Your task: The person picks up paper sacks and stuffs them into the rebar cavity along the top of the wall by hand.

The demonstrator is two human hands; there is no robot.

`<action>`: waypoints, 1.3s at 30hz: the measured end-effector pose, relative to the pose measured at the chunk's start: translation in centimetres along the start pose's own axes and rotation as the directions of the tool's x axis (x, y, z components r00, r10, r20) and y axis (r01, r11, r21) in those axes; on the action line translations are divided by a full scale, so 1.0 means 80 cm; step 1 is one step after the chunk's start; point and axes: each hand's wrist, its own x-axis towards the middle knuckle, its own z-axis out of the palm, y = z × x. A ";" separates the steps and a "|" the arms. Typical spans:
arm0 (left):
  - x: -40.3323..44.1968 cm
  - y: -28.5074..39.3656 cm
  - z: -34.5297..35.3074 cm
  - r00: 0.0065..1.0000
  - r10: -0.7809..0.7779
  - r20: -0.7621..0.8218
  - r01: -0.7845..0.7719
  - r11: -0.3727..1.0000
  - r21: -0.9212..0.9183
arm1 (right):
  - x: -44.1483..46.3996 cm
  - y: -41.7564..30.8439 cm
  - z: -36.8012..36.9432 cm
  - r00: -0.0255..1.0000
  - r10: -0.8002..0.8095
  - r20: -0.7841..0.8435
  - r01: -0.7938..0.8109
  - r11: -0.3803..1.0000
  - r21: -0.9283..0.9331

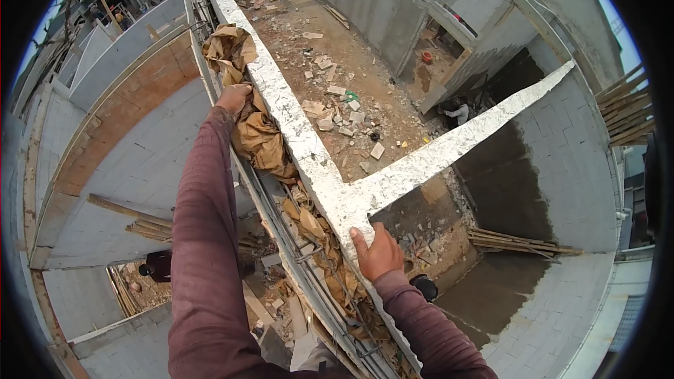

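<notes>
My left hand [235, 98] reaches forward into the narrow gap along the wall top, its fingers closed on crumpled brown paper [263, 142]. More of the same paper [230, 45] bunches up just beyond that hand. My right hand [382, 253] grips the edge of the white block wall top [288, 109], near where a cross wall [463, 130] branches off. Its thumb lies on the top face, and the other fingers are partly hidden. Thin steel bars [302, 256] run along the gap, with torn paper between them.
Far below on the right, the ground [298, 49] is strewn with broken blocks. A person [458, 112] crouches by the inner wall; dark-headed figures [425, 286] show lower down on both sides. Bamboo poles [519, 242] lean at the right. A curved wall [140, 133] encloses the left side.
</notes>
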 end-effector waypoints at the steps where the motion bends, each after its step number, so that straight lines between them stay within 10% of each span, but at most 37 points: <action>1: -0.023 0.033 -0.005 0.996 -0.048 -0.075 0.054 0.996 0.073 | -0.001 -0.002 -0.002 1.000 0.005 0.002 -0.005 1.000 -0.002; 6: -0.197 0.185 -0.030 0.965 -0.237 -0.115 0.246 0.653 0.716 | 0.001 0.005 0.007 0.999 -0.011 -0.042 0.011 1.000 -0.011; 9: -0.252 0.132 0.007 0.966 0.246 -0.077 -0.042 0.447 0.894 | 0.000 0.004 0.008 0.999 -0.010 -0.038 0.009 1.000 -0.026; 13: -0.209 0.083 0.031 0.964 0.257 -0.073 -0.197 0.869 0.454 | 0.001 0.006 0.007 0.999 -0.014 -0.035 0.012 0.999 -0.042; 30: -0.124 0.103 0.075 0.983 -0.018 -0.182 0.128 0.776 0.618 | -0.002 0.001 -0.003 0.999 0.006 0.033 -0.006 1.000 -0.005; 35: -0.176 0.139 0.083 0.834 -0.119 -0.539 0.287 0.927 0.240 | -0.004 0.002 -0.005 0.998 0.048 0.051 -0.048 0.999 -0.004; 39: -0.120 0.089 0.049 0.870 -0.231 -0.436 0.259 0.966 0.005 | -0.003 0.002 -0.002 0.999 0.043 0.027 -0.043 0.999 0.015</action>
